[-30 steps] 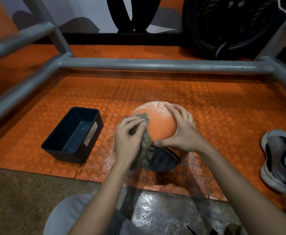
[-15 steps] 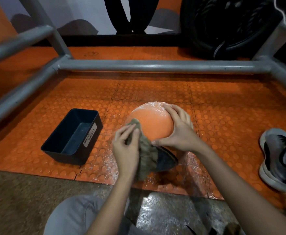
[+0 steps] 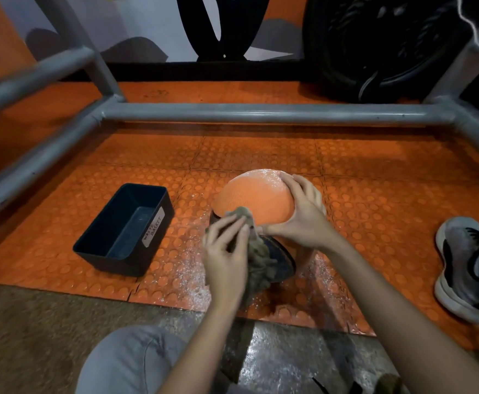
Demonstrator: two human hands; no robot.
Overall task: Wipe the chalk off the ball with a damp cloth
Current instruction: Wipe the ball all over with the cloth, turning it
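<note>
An orange ball (image 3: 256,197) sits on a dark round stand (image 3: 282,261) on the orange studded floor. White chalk dusts the ball's top and far rim. My right hand (image 3: 303,213) grips the ball's right side, thumb along its lower front. My left hand (image 3: 225,254) presses a grey-brown cloth (image 3: 256,258) against the ball's lower front left; the cloth hangs down over the stand.
A dark bin (image 3: 124,227) labelled "waste basket" stands left of the ball. A grey metal tube frame (image 3: 261,113) runs across the back and down both sides. A shoe (image 3: 460,268) lies at the right. Chalk dust speckles the floor tiles (image 3: 185,275). My knee is at bottom centre.
My left hand with the cloth has slid down the ball's front left, from near its top to its lower edge. The right hand holds its grip.
</note>
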